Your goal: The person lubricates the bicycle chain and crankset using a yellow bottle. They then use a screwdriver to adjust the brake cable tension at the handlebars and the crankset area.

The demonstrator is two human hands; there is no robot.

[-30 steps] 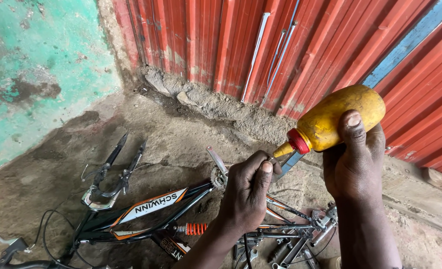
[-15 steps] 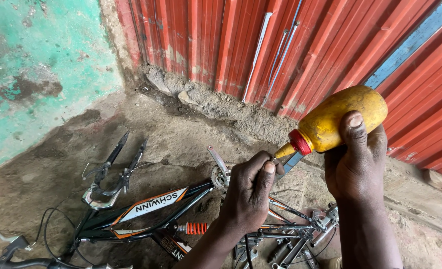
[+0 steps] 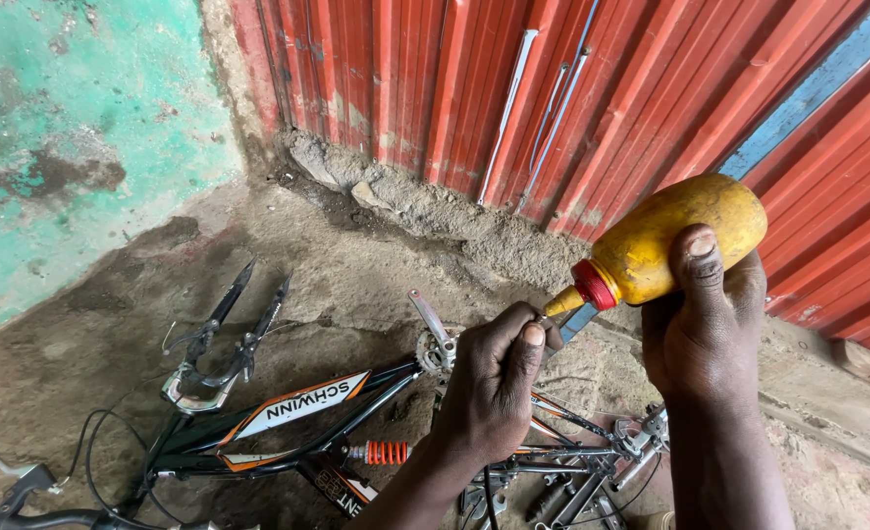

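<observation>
My right hand [image 3: 705,324] grips a dirty yellow squeeze bottle [image 3: 685,236] with a red collar, tilted so its nozzle points down to the left. The nozzle tip touches the fingers of my left hand [image 3: 494,378], which is closed around a small part that I cannot make out. Both hands hover above a black bicycle frame [image 3: 288,417] that lies on the dirt floor, with an orange coil spring [image 3: 386,452] near its middle.
A front fork [image 3: 221,339] juts up from the frame at left, with handlebars and cables [image 3: 32,491] at the lower left. Metal rear stays [image 3: 582,461] lie under my hands. Red corrugated sheet [image 3: 553,88] stands behind, a green wall [image 3: 72,128] at left.
The view has shifted slightly. The bottle and both hands hold nearly the same pose, nozzle against my left fingers.
</observation>
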